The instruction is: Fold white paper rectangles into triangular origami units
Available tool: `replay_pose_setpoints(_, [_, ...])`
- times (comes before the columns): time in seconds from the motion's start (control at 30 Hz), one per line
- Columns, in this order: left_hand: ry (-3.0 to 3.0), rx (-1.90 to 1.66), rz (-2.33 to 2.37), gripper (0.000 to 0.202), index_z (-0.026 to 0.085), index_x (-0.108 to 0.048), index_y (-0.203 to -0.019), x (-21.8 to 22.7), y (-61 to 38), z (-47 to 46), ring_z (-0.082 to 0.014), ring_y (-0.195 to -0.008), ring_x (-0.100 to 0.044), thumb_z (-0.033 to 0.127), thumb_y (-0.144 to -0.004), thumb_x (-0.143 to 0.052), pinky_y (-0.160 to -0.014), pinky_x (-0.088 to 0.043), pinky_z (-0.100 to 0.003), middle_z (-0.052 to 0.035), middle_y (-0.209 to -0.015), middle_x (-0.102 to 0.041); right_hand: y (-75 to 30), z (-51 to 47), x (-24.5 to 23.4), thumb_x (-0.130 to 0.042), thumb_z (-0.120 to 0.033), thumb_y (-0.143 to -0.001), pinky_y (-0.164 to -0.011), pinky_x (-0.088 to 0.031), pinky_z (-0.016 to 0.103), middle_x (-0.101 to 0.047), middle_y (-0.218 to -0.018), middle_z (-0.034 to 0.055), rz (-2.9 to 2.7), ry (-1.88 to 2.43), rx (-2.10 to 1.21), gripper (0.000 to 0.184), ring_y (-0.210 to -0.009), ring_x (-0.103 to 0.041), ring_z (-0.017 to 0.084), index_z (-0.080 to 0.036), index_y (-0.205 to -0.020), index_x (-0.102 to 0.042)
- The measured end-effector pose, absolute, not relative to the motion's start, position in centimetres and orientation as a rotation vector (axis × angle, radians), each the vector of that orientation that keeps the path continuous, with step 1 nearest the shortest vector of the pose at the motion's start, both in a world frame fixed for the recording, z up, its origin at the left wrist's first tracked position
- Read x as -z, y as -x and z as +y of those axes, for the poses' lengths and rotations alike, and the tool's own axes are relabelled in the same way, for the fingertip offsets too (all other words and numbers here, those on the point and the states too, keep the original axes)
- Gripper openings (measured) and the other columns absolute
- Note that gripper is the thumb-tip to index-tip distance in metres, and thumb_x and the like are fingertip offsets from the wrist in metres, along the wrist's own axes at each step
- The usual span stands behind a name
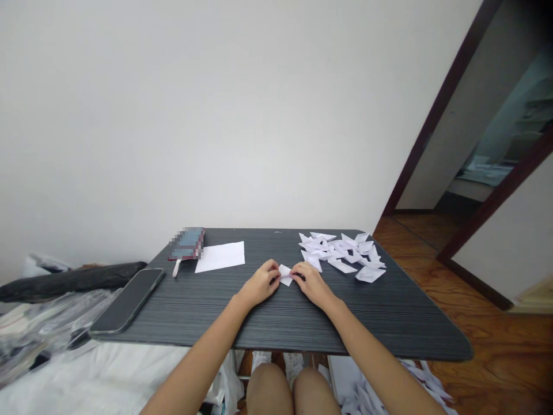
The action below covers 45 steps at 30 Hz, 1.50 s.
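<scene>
Dark tabletop (268, 325), folded paper (285, 275) pinched between left hand (259, 285) and right hand (311, 283), fingers closed on its ends; likely light, flimsy, best held by corners.

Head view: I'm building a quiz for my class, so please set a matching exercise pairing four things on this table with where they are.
Things:
1 smartphone
2 flat white sheet
3 pile of folded papers
4 small folded paper

Places:
A pinched between the left hand and the right hand
B far right part of the table
C by the left edge
D beside the blurred booklet, far side

Pairs: 1-C, 2-D, 3-B, 4-A
</scene>
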<state>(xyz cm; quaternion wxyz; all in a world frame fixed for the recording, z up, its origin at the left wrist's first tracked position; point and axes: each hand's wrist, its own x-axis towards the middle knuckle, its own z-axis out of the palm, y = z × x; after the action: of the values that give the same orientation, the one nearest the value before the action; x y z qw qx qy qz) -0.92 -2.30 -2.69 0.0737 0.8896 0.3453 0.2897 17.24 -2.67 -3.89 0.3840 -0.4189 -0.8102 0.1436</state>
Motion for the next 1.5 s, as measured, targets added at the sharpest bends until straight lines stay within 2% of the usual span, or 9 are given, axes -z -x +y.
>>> replay_pose_setpoints(0.3, [-2.475, -0.861, 1.316, 0.017, 0.015, -0.060, -0.073, 3.4, 1.3, -0.8, -0.0136, -0.070, -0.049, 0.021, -0.078, -0.045, -0.070, -0.039, -0.026, -0.0039, -0.072, -0.054, -16.8, -2.4, 3.6, -0.046, -0.015, -0.076, -0.067, -0.037, 0.025, -0.057, -0.070, 0.0040, -2.034, 1.292, -0.317, 0.014, -0.069, -0.049, 0.014, -0.015, -0.074, -0.060])
replay_pose_setpoints(0.6, [-2.519, -0.741, 1.473, 0.020, 0.014, -0.056, -0.070, 3.8, 0.6, -0.3, -0.0159, -0.078, -0.047, 0.016, -0.078, -0.038, -0.073, -0.037, -0.028, -0.0059, -0.075, -0.052, -16.4, -1.4, 2.9, -0.041, -0.016, -0.077, -0.062, -0.034, 0.022, -0.060, -0.069, 0.0049, -2.098, 1.468, -0.387, 0.018, -0.067, -0.053, 0.013, -0.014, -0.071, -0.058])
replay_pose_setpoints(0.77, [-2.414, -0.580, 1.707, 0.017, 0.015, -0.056, -0.068, 3.4, 0.1, -0.1, -0.0190, -0.082, -0.046, 0.020, -0.074, -0.041, -0.072, -0.034, -0.033, -0.0059, -0.079, -0.055, -16.3, -0.1, 2.2, -0.048, -0.018, -0.073, -0.061, -0.034, 0.021, -0.062, -0.070, 0.0062, -2.196, 1.639, -0.432, 0.014, -0.071, -0.055, 0.015, -0.014, -0.068, -0.060])
replay_pose_setpoints(1.0, [-2.299, -0.439, 1.834, 0.017, 0.015, -0.053, -0.063, 2.8, -0.5, -0.4, -0.0221, -0.090, -0.041, 0.027, -0.071, -0.043, -0.074, -0.028, -0.039, -0.0046, -0.081, -0.053, -15.4, 0.8, 1.3, -0.049, -0.019, -0.072, -0.061, -0.035, 0.023, -0.061, -0.083, 0.0126, -2.319, 1.831, -0.379, 0.014, -0.079, -0.057, 0.018, -0.011, -0.078, -0.059])
replay_pose_setpoints(1.1, [-2.313, -0.462, 1.825, 0.013, 0.018, -0.053, -0.075, 2.6, -0.5, -0.8, -0.0215, -0.090, -0.039, 0.027, -0.071, -0.045, -0.074, -0.028, -0.037, -0.0038, -0.086, -0.050, -15.0, 0.7, 1.3, -0.048, -0.018, -0.073, -0.062, -0.035, 0.025, -0.059, -0.089, 0.0163, -2.331, 1.851, -0.359, 0.015, -0.083, -0.056, 0.021, -0.010, -0.083, -0.057])
replay_pose_setpoints(1.2, [-2.454, -0.598, 1.664, 0.018, 0.022, -0.050, -0.089, 2.4, -0.4, -1.3, -0.0189, -0.090, -0.039, 0.019, -0.073, -0.043, -0.072, -0.030, -0.034, -0.0025, -0.092, -0.047, -14.8, 0.4, 1.5, -0.047, -0.017, -0.075, -0.063, -0.035, 0.026, -0.058, -0.092, 0.0176, -2.342, 1.855, -0.347, 0.017, -0.085, -0.056, 0.022, -0.009, -0.088, -0.053])
replay_pose_setpoints(1.3, [-2.671, -0.636, 1.419, 0.019, 0.020, -0.053, -0.081, 2.4, -0.4, -1.6, -0.0178, -0.090, -0.038, 0.010, -0.076, -0.037, -0.072, -0.030, -0.032, -0.0035, -0.091, -0.048, -14.9, -0.3, 1.8, -0.046, -0.018, -0.077, -0.062, -0.034, 0.026, -0.058, -0.091, 0.0145, -2.340, 1.824, -0.333, 0.019, -0.085, -0.055, 0.021, -0.012, -0.095, -0.048])
replay_pose_setpoints(1.4, [-2.798, -0.561, 1.298, 0.023, 0.016, -0.055, -0.073, 2.4, -0.2, -1.9, -0.0180, -0.086, -0.040, 0.009, -0.078, -0.034, -0.072, -0.032, -0.031, -0.0061, -0.083, -0.048, -15.1, -1.0, 2.3, -0.041, -0.019, -0.080, -0.063, -0.032, 0.026, -0.056, -0.089, 0.0101, -2.317, 1.779, -0.234, 0.017, -0.082, -0.054, 0.020, -0.016, -0.096, -0.044])
replay_pose_setpoints(1.5, [-2.836, -0.516, 1.301, 0.024, 0.015, -0.056, -0.074, 2.3, 0.5, -2.3, -0.0178, -0.082, -0.041, 0.006, -0.075, -0.034, -0.070, -0.033, -0.030, -0.0071, -0.080, -0.047, -15.2, -1.6, 2.8, -0.037, -0.016, -0.081, -0.065, -0.030, 0.027, -0.053, -0.087, 0.0078, -2.296, 1.742, -0.118, 0.015, -0.081, -0.052, 0.019, -0.018, -0.095, -0.043])
